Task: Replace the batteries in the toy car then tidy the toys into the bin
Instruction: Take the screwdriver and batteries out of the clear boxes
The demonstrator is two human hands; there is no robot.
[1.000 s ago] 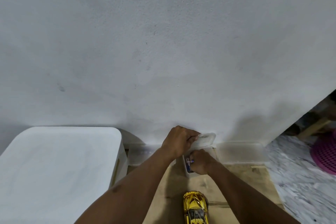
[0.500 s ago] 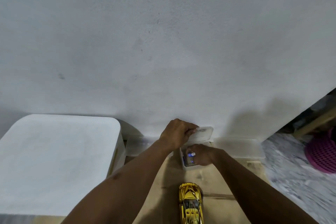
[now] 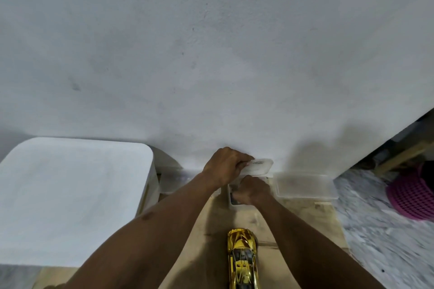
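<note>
A gold toy car stands on the wooden board between my forearms, nose toward the wall. Beyond it, a small clear plastic box sits against the wall. My left hand grips the box's clear lid and holds it tilted up. My right hand reaches into the box with its fingers curled down; what they hold is mostly hidden. A big white bin with its lid on stands at the left.
A second clear lidded container lies right of the small box, and another clear one sits beside the bin. A pink mesh basket rests on the marble floor at the right. The white wall rises directly ahead.
My right hand, which showed small blue and silver batteries at its fingertips, has turned knuckles-up and pushed down into the box. The left hand keeps the lid raised.
</note>
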